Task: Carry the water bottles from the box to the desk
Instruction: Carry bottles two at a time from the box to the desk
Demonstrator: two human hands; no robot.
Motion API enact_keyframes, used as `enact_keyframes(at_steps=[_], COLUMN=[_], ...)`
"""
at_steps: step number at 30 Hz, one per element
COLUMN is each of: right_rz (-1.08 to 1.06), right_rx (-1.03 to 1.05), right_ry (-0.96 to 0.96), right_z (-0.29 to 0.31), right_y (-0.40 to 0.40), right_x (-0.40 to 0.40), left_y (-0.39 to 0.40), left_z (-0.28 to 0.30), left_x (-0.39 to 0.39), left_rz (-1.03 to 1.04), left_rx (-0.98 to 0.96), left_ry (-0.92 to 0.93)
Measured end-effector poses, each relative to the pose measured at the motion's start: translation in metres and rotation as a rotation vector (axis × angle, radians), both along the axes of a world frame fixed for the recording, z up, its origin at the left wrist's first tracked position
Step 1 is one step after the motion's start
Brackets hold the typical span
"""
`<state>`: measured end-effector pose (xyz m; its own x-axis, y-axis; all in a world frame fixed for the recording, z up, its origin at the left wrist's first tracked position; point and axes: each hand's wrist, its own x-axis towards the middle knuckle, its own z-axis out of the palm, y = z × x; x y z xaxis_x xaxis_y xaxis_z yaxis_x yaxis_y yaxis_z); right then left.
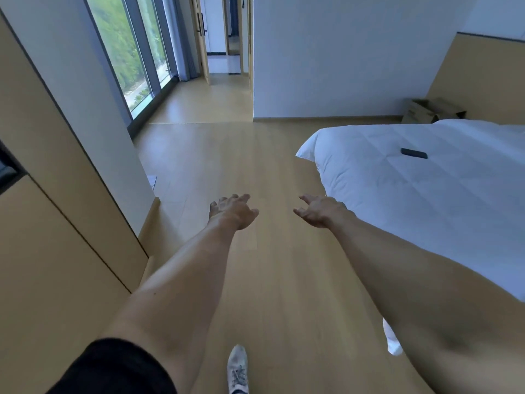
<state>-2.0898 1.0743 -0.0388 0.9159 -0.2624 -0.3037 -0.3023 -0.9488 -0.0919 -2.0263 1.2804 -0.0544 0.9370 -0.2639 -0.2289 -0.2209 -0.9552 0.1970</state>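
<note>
Both my arms stretch forward over the wooden floor. My left hand (233, 211) hangs in the air with loosely spread fingers and holds nothing. My right hand (319, 210) is likewise relaxed and holds nothing, about a hand's width to its right. An open cardboard box (431, 110) stands on the floor at the far right, beyond the bed and against the wall, several paces from both hands. No water bottle shows, and the box's inside is hidden from here. No desk is in view.
A bed with a white duvet (426, 180) fills the right side, with a dark phone-like object (414, 153) lying on it. Tan cabinets (56, 223) line the left. A tall window (127, 52) and a doorway (224, 52) lie ahead. My shoe (238, 368) steps on the floor.
</note>
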Motion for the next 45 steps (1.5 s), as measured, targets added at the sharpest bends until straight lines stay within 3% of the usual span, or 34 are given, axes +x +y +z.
enact_keyframes(at_steps=[10,22,34,45], right_rz=[-0.081,-0.125,-0.051,-0.08], right_rx=[-0.006,0.031,0.094,0.061], right_ry=[0.001,0.023,0.03,0.06], right_z=[0.027,0.004,-0.005,-0.019], right_y=[-0.029,-0.092,-0.184,-0.247], right_x=[0.238,0.454,0.733,0.914], left_y=[-0.038,-0.103,-0.19,-0.256], left_z=[0.016,0.003,0.017,-0.009], left_x=[0.271,0.481,0.742,0.93], left_rz=[-0.087,-0.13,-0.06,-0.08], left_rx=[0.003,0.015,0.059,0.06], left_ry=[-0.005,-0.002,-0.036,0.007])
